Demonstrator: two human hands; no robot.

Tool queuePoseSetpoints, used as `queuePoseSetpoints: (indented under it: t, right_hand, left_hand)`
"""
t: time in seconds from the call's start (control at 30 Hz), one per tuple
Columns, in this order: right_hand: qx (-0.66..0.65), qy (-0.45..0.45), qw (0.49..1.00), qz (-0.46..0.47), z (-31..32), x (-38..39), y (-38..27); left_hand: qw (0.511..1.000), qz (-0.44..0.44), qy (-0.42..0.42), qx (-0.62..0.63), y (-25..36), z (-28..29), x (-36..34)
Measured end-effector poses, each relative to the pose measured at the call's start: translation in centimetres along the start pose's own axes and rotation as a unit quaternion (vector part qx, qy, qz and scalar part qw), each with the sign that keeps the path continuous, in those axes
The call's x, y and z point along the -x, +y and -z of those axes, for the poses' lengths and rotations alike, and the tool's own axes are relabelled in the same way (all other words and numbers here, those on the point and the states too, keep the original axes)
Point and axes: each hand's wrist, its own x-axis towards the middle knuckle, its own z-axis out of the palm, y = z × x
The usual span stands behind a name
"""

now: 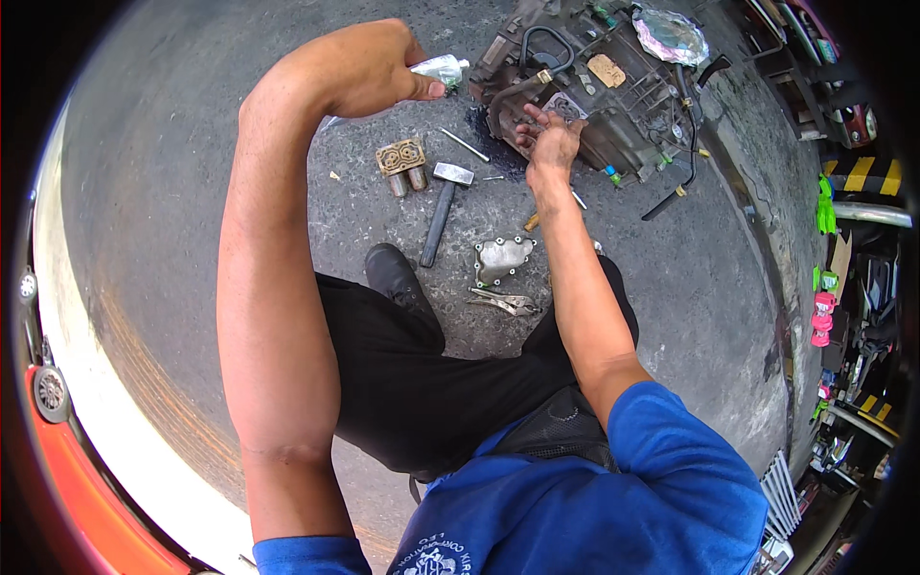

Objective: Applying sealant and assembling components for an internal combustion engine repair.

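My left hand point(376, 72) is closed around a silver squeeze tube point(441, 71), whose nozzle end points right toward a greasy metal gearbox-like casing point(613, 96). My right hand point(553, 144) is held palm up at the casing's near left side, its darkened fingers spread and no object visible in them. Whether those fingers touch the casing, I cannot tell. On the ground below lie a hammer point(442, 213) with a dark handle, a thin metal rod point(465, 145) and a metal block with two cylinders point(402, 165).
Nearer my legs are a small metal cover point(503, 260) and locking pliers point(505, 302). A foil-like dish point(670, 36) rests on the casing's far side, and a dark hose point(671, 199) sticks out. Shelves with parts point(853, 307) line the right; a red car point(81, 479) stands left.
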Motion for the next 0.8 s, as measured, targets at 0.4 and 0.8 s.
queuePoseSetpoints:
  t: [0.4, 0.8]
  right_hand:
    - [0.028, 0.058, 0.997, 0.047, -2.8, -0.5, 0.7]
    - [-0.014, 0.086, 0.996, 0.035, -3.0, -0.7, 0.7]
  left_hand:
    - [0.999, 0.027, -0.010, 0.026, -1.1, 0.2, 0.3]
    - [0.998, 0.040, -0.039, 0.036, -0.4, 0.6, 0.2]
